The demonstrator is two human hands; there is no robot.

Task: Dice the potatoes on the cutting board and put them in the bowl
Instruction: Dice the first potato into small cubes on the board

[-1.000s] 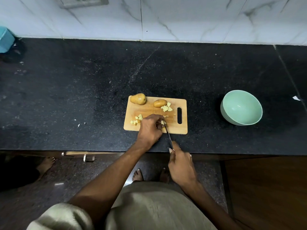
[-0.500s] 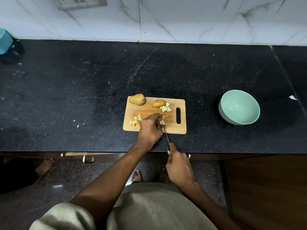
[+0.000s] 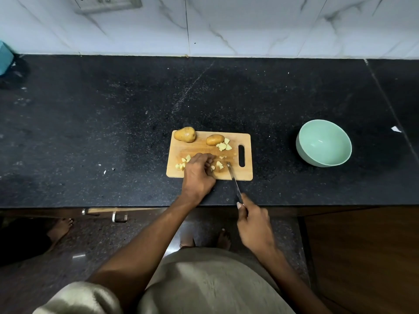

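Observation:
A wooden cutting board (image 3: 199, 148) lies on the black counter. A whole potato (image 3: 185, 134) sits at its far left corner and a half potato (image 3: 214, 139) beside a pile of diced pieces (image 3: 224, 145). More dice (image 3: 182, 163) lie at the left, and a few (image 3: 219, 164) sit just right of my left hand (image 3: 197, 175), which rests curled on the board's near part; what lies under it is hidden. My right hand (image 3: 255, 225) grips a knife (image 3: 233, 180) whose tip is over the board's near right. The mint green bowl (image 3: 324, 142) stands to the right, with nothing in it.
A marble-tiled wall with a socket plate (image 3: 106, 3) backs the counter. A teal object (image 3: 5, 57) sits at the far left edge. Small scraps (image 3: 105, 169) lie left of the board, a white scrap (image 3: 396, 129) at far right. Drawer handles (image 3: 120, 216) and bare feet show below.
The knife has swung out to the right, away from my left hand's fingers, exposing a few cut pieces between them. My left hand stays on the board.

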